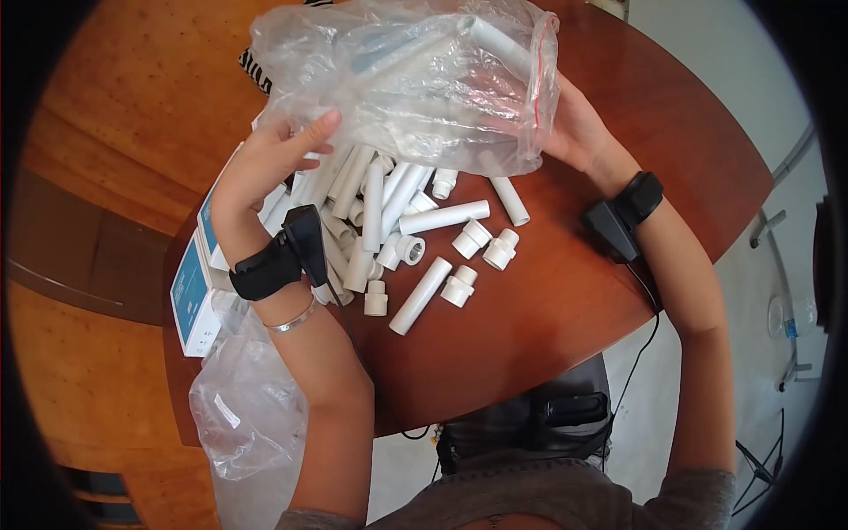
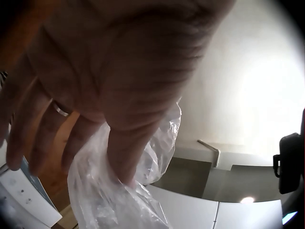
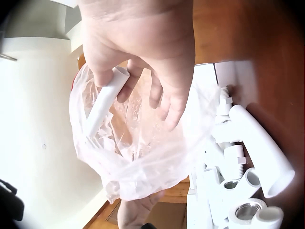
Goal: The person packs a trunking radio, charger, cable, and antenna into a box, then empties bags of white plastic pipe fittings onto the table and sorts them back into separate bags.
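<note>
My right hand [image 3: 143, 57] reaches into the mouth of a clear plastic bag [image 3: 157, 176], pinching a short white pipe [image 3: 106, 102] between thumb and index finger. Through the film in the head view, that pipe [image 1: 502, 46] slants near the bag's red-striped edge. At the bag's other side is my left hand [image 1: 265, 163], fingers spread and thumb against the film. The left wrist view has the thumb pressing the bag [image 2: 114, 191] while the other fingers extend loosely. Below the bag, a heap of white pipes [image 1: 374, 208] and fittings covers part of the table.
Loose on the brown table [image 1: 548, 274] lie a single pipe [image 1: 420, 296] and several threaded fittings [image 1: 458, 287]. A blue and white box [image 1: 196, 296] stands left of the heap. Another clear bag [image 1: 247, 402] hangs over the table's near left edge.
</note>
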`<state>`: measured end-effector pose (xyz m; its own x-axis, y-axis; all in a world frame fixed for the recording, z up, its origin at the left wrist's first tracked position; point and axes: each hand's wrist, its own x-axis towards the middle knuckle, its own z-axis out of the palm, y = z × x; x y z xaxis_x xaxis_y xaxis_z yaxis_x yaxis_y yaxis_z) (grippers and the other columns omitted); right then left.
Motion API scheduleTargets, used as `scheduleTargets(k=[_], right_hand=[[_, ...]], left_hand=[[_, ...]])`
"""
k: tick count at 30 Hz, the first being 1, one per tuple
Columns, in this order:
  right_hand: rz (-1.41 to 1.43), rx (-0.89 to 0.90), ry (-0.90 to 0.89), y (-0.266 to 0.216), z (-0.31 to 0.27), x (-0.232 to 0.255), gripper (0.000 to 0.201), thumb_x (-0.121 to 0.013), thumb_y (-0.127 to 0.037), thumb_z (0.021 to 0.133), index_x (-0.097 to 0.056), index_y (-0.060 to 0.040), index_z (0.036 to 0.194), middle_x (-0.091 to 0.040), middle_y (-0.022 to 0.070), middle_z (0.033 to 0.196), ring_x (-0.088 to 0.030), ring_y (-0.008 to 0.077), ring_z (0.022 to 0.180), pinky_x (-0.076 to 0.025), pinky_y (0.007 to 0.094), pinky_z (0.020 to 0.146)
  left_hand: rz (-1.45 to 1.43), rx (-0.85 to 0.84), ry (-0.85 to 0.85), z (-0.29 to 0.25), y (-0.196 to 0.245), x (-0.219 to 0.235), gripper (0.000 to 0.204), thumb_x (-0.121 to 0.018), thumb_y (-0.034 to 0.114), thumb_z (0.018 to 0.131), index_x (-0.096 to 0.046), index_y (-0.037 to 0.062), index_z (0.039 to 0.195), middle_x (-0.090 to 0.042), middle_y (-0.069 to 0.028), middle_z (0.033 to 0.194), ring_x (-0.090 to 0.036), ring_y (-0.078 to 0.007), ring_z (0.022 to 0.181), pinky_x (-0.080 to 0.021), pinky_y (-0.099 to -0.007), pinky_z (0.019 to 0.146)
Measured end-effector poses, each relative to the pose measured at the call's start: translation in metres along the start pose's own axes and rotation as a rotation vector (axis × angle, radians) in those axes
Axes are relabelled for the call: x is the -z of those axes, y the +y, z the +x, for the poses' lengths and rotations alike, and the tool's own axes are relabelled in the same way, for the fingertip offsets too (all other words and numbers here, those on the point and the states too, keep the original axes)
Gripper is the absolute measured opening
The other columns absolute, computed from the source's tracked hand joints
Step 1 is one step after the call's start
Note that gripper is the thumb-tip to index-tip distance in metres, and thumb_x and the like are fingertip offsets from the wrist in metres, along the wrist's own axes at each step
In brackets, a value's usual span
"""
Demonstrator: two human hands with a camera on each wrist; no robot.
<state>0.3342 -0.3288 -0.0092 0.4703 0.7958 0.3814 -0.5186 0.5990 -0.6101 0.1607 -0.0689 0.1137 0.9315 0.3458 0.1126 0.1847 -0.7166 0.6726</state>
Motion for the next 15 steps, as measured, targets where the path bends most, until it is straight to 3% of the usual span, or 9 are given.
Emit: scheduleTargets(k=[4,6,8,10,12,13,15], right_hand=[[0.022,-0.001,0.112,0.001,0.0,0.004,0.055,-0.041,-0.041,0.098,-0.033,-0.0058,0.14,-0.044,0.0165,0.137,-0.047,0.0328,0.124,-0.04,0.05,0.104],[0.094,-0.016,0.017,0.0,0.002,0.013,0.055,-0.042,-0.041,0.098,-0.033,-0.0061,0.14,-0.044,0.0164,0.137,-0.045,0.0347,0.125,-0.039,0.0508,0.104],[0.106,-0.009,0.031,-0.004,0.002,0.012,0.055,-0.042,-0.041,0.098,-0.033,-0.0067,0.14,-0.044,0.0165,0.137,-0.044,0.0357,0.126,-0.039,0.0514,0.104],[0.12,-0.003,0.045,-0.008,0.002,0.018,0.055,-0.042,-0.04,0.097,-0.033,-0.0072,0.14,-0.043,0.0165,0.138,-0.044,0.0368,0.126,-0.039,0.0521,0.104],[0.303,-0.004,-0.213,-0.01,0.004,0.03,0.051,-0.037,-0.041,0.099,-0.039,-0.006,0.135,-0.048,0.0166,0.134,-0.038,0.0372,0.13,-0.031,0.0537,0.109],[0.303,-0.004,-0.212,-0.011,0.004,0.03,0.051,-0.037,-0.041,0.099,-0.039,-0.006,0.135,-0.048,0.0166,0.134,-0.038,0.0372,0.13,-0.031,0.0537,0.109],[0.274,-0.031,-0.377,-0.013,0.002,0.029,0.05,-0.038,-0.044,0.098,-0.043,-0.0059,0.131,-0.06,0.0153,0.117,-0.04,0.0376,0.129,-0.031,0.0542,0.108]], left_hand=[[0.207,0.049,-0.091,0.007,-0.008,0.004,0.086,-0.062,0.072,0.071,-0.063,-0.0073,0.103,-0.066,-0.0139,0.083,-0.064,-0.0204,0.079,-0.051,-0.0305,0.072],[0.191,0.071,-0.069,0.005,-0.003,0.006,0.082,-0.065,0.067,0.072,-0.062,-0.007,0.106,-0.066,-0.0141,0.087,-0.064,-0.0198,0.08,-0.051,-0.0305,0.073],[0.173,0.094,-0.049,0.001,0.002,0.006,0.078,-0.067,0.063,0.074,-0.061,-0.0067,0.108,-0.065,-0.0143,0.091,-0.063,-0.0192,0.081,-0.051,-0.0305,0.074],[-0.07,-0.155,0.071,-0.001,0.005,0.004,0.067,-0.07,0.048,0.08,-0.054,-0.0043,0.119,-0.063,-0.0137,0.102,-0.062,-0.0176,0.088,-0.049,-0.0293,0.079],[-0.171,-0.253,0.113,-0.002,0.013,0.004,0.063,-0.07,0.041,0.082,-0.05,-0.0028,0.124,-0.062,-0.0131,0.107,-0.061,-0.0173,0.091,-0.048,-0.0291,0.081],[-0.274,-0.351,0.155,-0.003,0.017,0.005,0.061,-0.069,0.034,0.084,-0.047,-0.0014,0.129,-0.06,-0.0125,0.112,-0.061,-0.017,0.095,-0.047,-0.0289,0.084],[-0.278,-0.365,0.142,-0.003,0.019,0.005,0.061,-0.067,0.034,0.086,-0.044,-0.0007,0.131,-0.059,-0.0122,0.117,-0.06,-0.017,0.098,-0.047,-0.0291,0.085]])
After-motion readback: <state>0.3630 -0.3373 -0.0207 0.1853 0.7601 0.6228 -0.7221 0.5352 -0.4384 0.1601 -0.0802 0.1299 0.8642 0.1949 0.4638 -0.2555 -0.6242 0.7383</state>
